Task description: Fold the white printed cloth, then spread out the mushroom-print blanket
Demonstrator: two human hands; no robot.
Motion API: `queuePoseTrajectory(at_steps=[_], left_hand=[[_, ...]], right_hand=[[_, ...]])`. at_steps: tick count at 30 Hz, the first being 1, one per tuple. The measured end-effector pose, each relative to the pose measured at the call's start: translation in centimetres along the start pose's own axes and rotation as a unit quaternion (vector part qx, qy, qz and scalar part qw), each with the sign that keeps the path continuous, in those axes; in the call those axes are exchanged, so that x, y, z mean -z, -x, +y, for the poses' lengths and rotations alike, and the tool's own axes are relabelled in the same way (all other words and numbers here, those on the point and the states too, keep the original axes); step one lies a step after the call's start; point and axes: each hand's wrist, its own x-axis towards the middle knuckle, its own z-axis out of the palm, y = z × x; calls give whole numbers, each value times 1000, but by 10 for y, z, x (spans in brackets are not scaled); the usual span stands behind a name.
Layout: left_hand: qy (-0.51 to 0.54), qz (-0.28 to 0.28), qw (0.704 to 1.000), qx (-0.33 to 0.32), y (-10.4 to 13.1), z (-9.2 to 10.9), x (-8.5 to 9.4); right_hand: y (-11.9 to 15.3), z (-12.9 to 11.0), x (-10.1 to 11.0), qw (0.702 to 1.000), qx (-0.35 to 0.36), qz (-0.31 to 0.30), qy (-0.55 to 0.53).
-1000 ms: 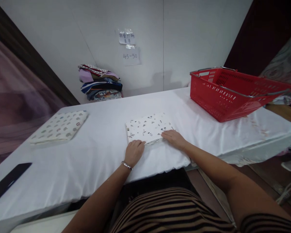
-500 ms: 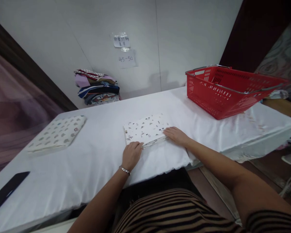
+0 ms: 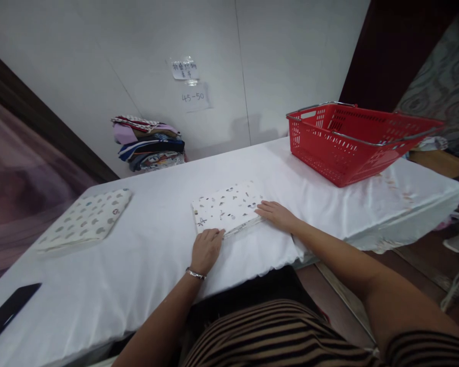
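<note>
A folded white cloth (image 3: 229, 206) with a small scattered print lies flat on the white-covered table in front of me. At its near left corner is my left hand (image 3: 207, 250), a bracelet on the wrist, fingers bent together over the edge and thumb along the near side. My right hand (image 3: 276, 215) rests palm down at the near right corner, its fingers stretched out over the cloth; its thumb cannot be made out. Layers of the fold show along the near edge between the two hands.
To the left lies another folded cloth (image 3: 86, 218) with grey-green spots, and nearer a dark flat object (image 3: 11, 312). A red basket (image 3: 336, 153) with metal handles stands at the back right. Folded fabrics (image 3: 151, 145) are piled by the wall, below paper signs (image 3: 194, 97).
The view has shifted slightly. Both hands stay at the near corners of the folded cloth, which looks unchanged.
</note>
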Motion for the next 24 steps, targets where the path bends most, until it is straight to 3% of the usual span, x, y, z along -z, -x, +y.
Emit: queuePoseTrajectory(at_steps=[6,12,15,18,21,24], left_hand=[[7,31,999,0,7,0,-5],[8,19,999,25,14,3,-14],[12,15,999,38,15,7,-15],[21,17,998,51,15,10,-16],[34,19,997,59,15,12,-15],[67,18,996,57,18,12,-10]], right_hand=[[4,2,-5,1000,1,11,-25],[6,-3,0,999,-13,10,-38],[-12,-24,11,999,-18,26,-20],[-37,-57,12,999,28,37,-20],[-55,-82,-3,998,56,18,-25],[-56,-87,-22,998,66,-4,-24]])
